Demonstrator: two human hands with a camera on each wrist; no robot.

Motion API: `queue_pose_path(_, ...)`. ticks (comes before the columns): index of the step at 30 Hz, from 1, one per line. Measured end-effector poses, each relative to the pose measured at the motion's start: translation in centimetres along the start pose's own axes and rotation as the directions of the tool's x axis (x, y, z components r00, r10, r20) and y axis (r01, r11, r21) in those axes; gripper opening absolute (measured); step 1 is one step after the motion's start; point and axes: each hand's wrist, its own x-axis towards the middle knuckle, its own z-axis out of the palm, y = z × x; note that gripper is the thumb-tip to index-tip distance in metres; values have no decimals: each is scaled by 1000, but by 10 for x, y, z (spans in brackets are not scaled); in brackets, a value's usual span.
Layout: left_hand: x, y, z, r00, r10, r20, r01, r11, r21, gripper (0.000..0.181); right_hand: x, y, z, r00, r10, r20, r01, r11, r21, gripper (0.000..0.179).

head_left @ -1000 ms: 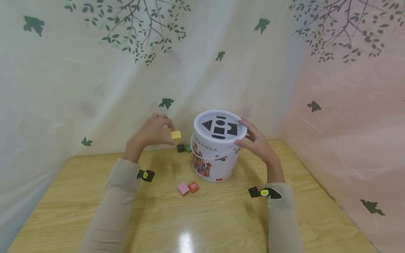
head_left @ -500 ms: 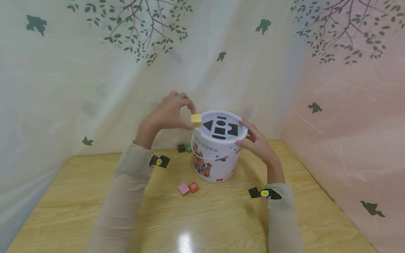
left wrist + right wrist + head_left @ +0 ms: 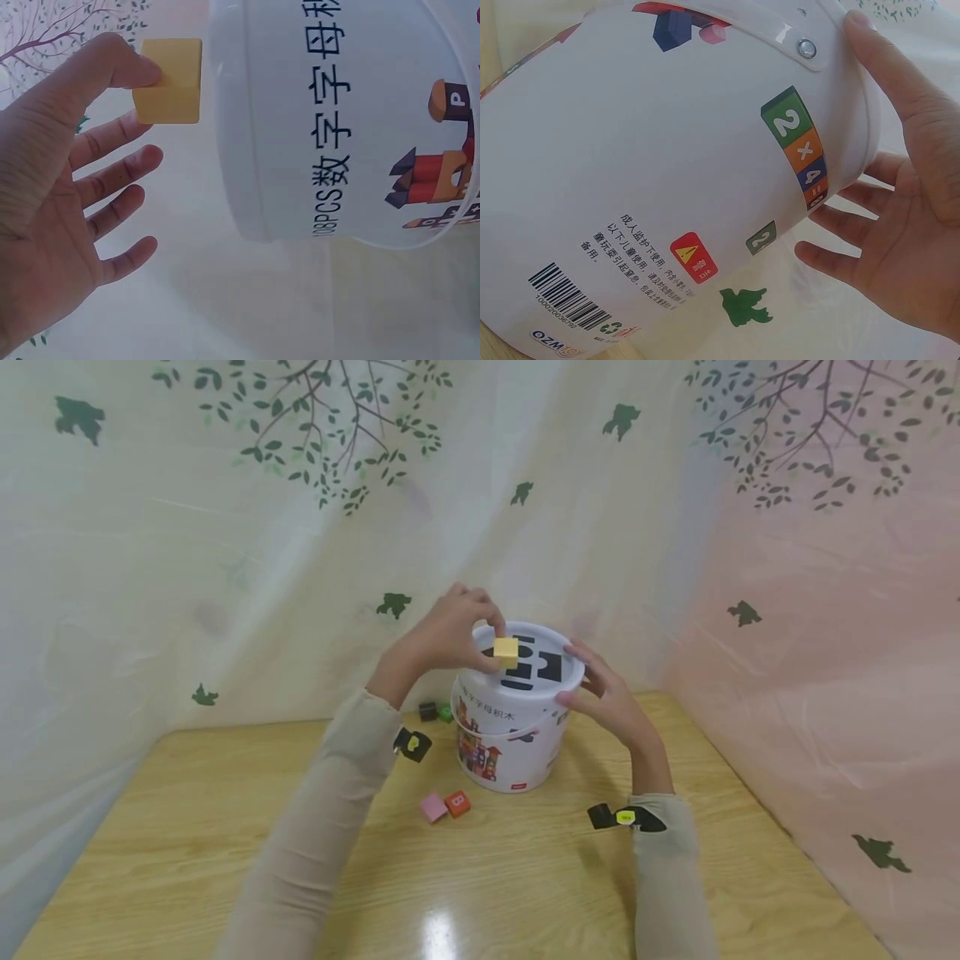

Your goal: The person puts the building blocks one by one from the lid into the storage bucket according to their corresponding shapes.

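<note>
Between thumb and forefinger, my left hand [image 3: 452, 631] pinches a yellow cube block [image 3: 506, 652], held just above the bucket's lid. In the left wrist view the block [image 3: 171, 81] is gripped at one side, while the other fingers spread loosely. The white bucket [image 3: 510, 752] stands upright, its lid [image 3: 480, 672] pierced by dark shaped holes: triangle, circle, square and others. My right hand [image 3: 611, 697] grips the lid's right rim. In the right wrist view, the thumb lies on the near side of the rim and the fingers reach round the far side of the bucket [image 3: 667, 150].
On the wooden table [image 3: 525, 877], a pink block [image 3: 433, 808] and a red block [image 3: 457, 803] marked B lie in front of the bucket. A black block [image 3: 427, 711] and a green block [image 3: 446, 712] sit behind it at left. A printed curtain [image 3: 300, 568] hangs behind.
My left hand has carried the yellow block up and to the right, from beside the bucket to over its lid. My right hand and the bucket have stayed put.
</note>
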Motion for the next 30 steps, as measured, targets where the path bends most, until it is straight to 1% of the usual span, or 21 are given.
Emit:
queue_pose_path(2,3,1,3,1000,9,1,-9,1000,24,38,0,0,0,1000,0,1,0,1000,1,80)
queue_pose_path(5,8,3,7,1000,5,12,-5,999,47,38,0,2,0,1000,0,2,0,1000,3,80)
queue_pose_path(8,12,4,11,1000,-10,24,9,999,51,37,1,2,0,1000,-2,4,2,1000,5,80)
queue_pose_path(13,17,5,17,999,-5,34,3,999,50,35,1,2,0,1000,-6,6,6,1000,5,80)
queue_pose_path(21,20,8,23,998,-28,54,25,998,56,34,1,1,1,1000,-17,10,17,1000,19,79)
queue_pose_path(24,20,9,24,998,-32,58,28,996,79,34,1,1,1,1000,-25,9,24,999,24,79)
queue_pose_path(30,21,8,27,998,-21,56,11,987,161,34,2,3,0,999,-35,5,35,999,30,78)
